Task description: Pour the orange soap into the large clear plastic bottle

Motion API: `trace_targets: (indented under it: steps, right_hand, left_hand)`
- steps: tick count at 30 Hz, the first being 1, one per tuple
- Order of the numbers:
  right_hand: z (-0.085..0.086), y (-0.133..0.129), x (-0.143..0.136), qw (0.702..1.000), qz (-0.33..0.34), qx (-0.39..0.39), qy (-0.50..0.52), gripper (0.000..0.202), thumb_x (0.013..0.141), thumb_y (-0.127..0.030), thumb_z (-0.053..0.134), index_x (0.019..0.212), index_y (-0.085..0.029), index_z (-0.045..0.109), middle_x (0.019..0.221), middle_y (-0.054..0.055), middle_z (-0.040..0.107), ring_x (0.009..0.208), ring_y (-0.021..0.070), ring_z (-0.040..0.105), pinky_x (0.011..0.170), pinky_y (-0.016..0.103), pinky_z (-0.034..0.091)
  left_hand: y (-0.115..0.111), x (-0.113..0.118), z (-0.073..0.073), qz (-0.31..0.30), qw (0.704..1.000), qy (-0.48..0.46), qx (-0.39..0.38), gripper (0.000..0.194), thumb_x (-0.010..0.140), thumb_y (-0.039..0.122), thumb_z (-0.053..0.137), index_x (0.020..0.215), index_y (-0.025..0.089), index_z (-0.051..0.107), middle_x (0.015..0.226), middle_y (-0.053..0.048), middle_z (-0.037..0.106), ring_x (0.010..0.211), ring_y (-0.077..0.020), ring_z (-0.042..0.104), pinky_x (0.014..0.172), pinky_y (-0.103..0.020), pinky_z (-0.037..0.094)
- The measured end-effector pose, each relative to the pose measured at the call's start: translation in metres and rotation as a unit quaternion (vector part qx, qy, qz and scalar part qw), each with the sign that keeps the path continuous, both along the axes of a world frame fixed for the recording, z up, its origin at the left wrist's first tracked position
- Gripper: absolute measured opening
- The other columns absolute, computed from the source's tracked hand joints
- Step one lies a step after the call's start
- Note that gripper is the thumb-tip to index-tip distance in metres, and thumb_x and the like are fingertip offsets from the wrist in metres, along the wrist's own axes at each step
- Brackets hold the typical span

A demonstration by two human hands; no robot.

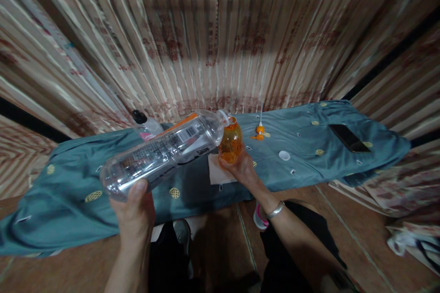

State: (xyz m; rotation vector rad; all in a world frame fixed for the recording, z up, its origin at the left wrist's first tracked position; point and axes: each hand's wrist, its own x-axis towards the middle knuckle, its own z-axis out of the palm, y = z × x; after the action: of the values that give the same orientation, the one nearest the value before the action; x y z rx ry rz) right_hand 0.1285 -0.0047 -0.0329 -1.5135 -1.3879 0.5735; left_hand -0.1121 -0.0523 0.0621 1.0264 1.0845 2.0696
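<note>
My left hand (135, 206) grips the base of a large clear plastic bottle (161, 155). The bottle is tilted, its neck pointing right and resting at or just over the mouth of a small orange see-through bottle (231, 142). My right hand (240, 165) is wrapped round the lower part of that orange bottle and holds it upright. Whether liquid is flowing between them I cannot tell. To the right, an orange spray nozzle (260, 132) with a thin tube lies on the cloth. A round white cap (284, 155) lies nearer to me.
A teal patterned cloth (299, 132) covers the long table. Behind the large bottle stands a clear bottle with a black top (139, 117). A pale cloth or paper (220, 174) lies under my right hand, a dark phone (349, 138) at the right. Striped curtains (213, 46) hang close behind.
</note>
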Motion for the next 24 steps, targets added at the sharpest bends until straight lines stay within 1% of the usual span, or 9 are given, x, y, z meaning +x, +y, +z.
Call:
trace_targets:
  steps: [5,7,11,16,20,24]
  right_hand:
    - [-0.004,0.0019,0.0,1.0,-0.004,0.017,0.007,0.077,0.075,-0.035,0.089,0.145,-0.03,0.055,0.116,0.009,0.085,0.106,0.0376,0.083,0.094,0.058,0.071]
    - [-0.0044,0.0022,-0.0002,1.0,-0.006,0.02,0.003,0.076,0.075,-0.035,0.089,0.143,-0.029,0.056,0.118,0.01,0.084,0.108,0.0379,0.083,0.094,0.058,0.07]
    - [-0.0043,0.0019,-0.0001,1.0,-0.001,0.01,0.002,0.074,0.076,-0.034,0.087,0.143,-0.027,0.056,0.121,0.013,0.082,0.111,0.0396,0.082,0.096,0.059,0.069]
    - [-0.0046,0.0018,0.0003,1.0,-0.003,0.004,0.005,0.075,0.076,-0.037,0.087,0.143,-0.028,0.055,0.122,0.012,0.082,0.113,0.0404,0.081,0.099,0.063,0.068]
    - [-0.0042,0.0015,0.0008,1.0,-0.006,0.004,0.001,0.076,0.075,-0.038,0.088,0.143,-0.027,0.056,0.12,0.013,0.082,0.112,0.0414,0.082,0.096,0.063,0.069]
    - [-0.0046,0.0015,0.0011,1.0,-0.005,0.009,-0.013,0.075,0.077,-0.038,0.087,0.144,-0.027,0.055,0.117,0.012,0.083,0.107,0.0408,0.083,0.093,0.062,0.069]
  left_hand:
    - [0.0003,0.0002,-0.0006,0.005,1.0,-0.005,0.001,0.039,0.051,0.046,0.1,0.079,0.027,0.079,0.108,-0.007,0.079,0.101,-0.0307,0.077,0.095,-0.046,0.064]
    - [0.0002,-0.0003,-0.0006,0.004,1.0,-0.006,-0.003,0.039,0.052,0.046,0.1,0.079,0.027,0.08,0.107,-0.006,0.079,0.1,-0.0303,0.077,0.095,-0.046,0.064]
    - [-0.0008,-0.0008,0.0003,0.002,1.0,-0.007,-0.006,0.04,0.052,0.047,0.1,0.08,0.027,0.08,0.105,-0.006,0.079,0.1,-0.0301,0.077,0.095,-0.045,0.064]
    - [-0.0006,-0.0001,0.0004,0.007,1.0,-0.003,-0.007,0.044,0.051,0.049,0.1,0.084,0.028,0.08,0.103,-0.006,0.08,0.099,-0.0308,0.078,0.095,-0.046,0.064]
    - [-0.0008,-0.0003,-0.001,0.013,1.0,-0.004,-0.012,0.045,0.051,0.051,0.1,0.085,0.029,0.08,0.1,-0.006,0.08,0.1,-0.0322,0.078,0.095,-0.049,0.064]
    - [-0.0026,-0.0013,-0.0011,0.0,1.0,0.002,-0.018,0.04,0.054,0.052,0.1,0.082,0.033,0.078,0.096,-0.005,0.079,0.103,-0.0331,0.077,0.093,-0.049,0.064]
